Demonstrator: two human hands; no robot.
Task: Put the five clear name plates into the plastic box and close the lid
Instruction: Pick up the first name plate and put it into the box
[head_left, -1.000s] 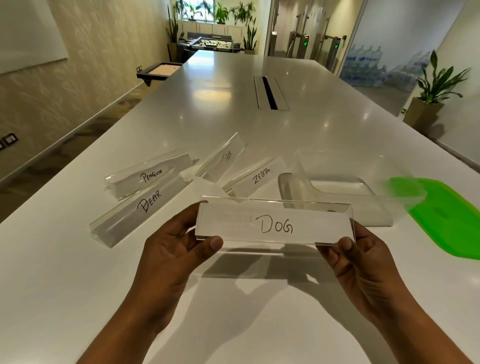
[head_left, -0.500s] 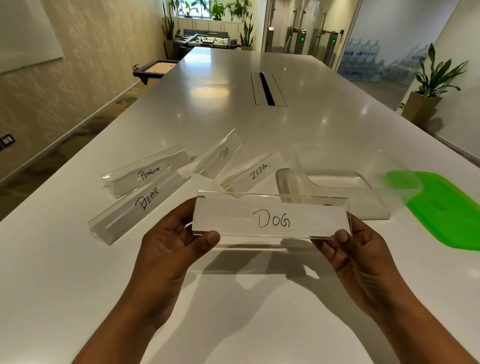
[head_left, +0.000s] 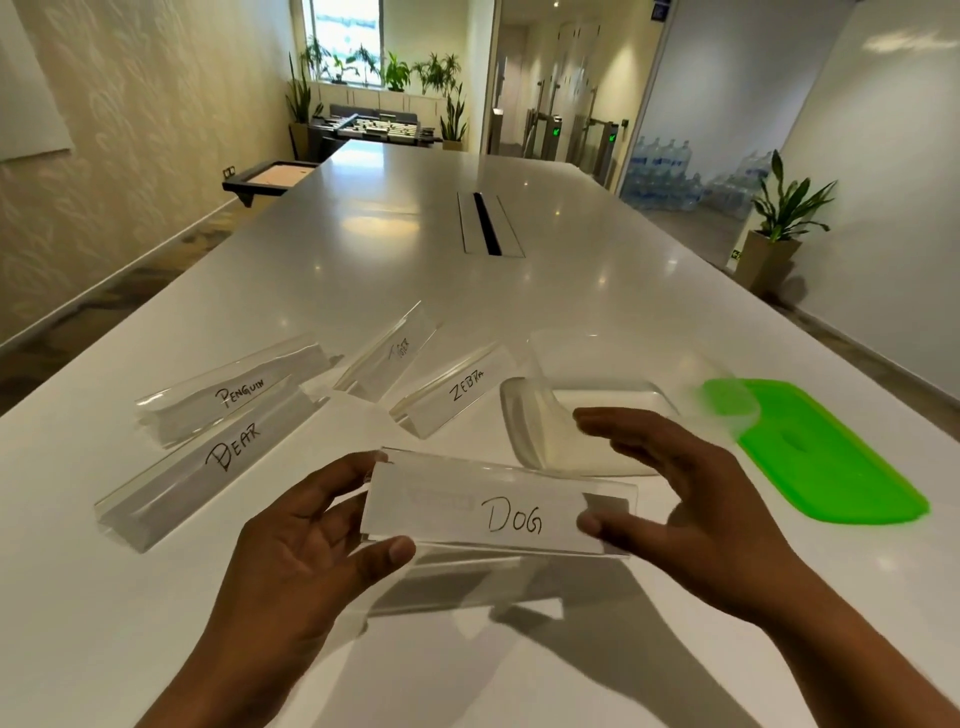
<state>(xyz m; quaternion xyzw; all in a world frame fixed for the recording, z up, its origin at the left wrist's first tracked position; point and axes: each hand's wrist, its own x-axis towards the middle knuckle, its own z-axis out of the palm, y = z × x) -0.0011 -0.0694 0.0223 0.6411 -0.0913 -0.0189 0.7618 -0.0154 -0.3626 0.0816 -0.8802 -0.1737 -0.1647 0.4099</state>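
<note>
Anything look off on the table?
Nothing spilled or broken. The TIGER plate lies at a steeper angle than the ZEBRA plate beside it. The green lid lies off the plastic box, to its right.

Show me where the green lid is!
In the head view, the green lid lies flat on the white table, on the right side, just right of the clear plastic box.

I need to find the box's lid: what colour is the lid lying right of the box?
Bright green lid, clearest in the head view.
</note>
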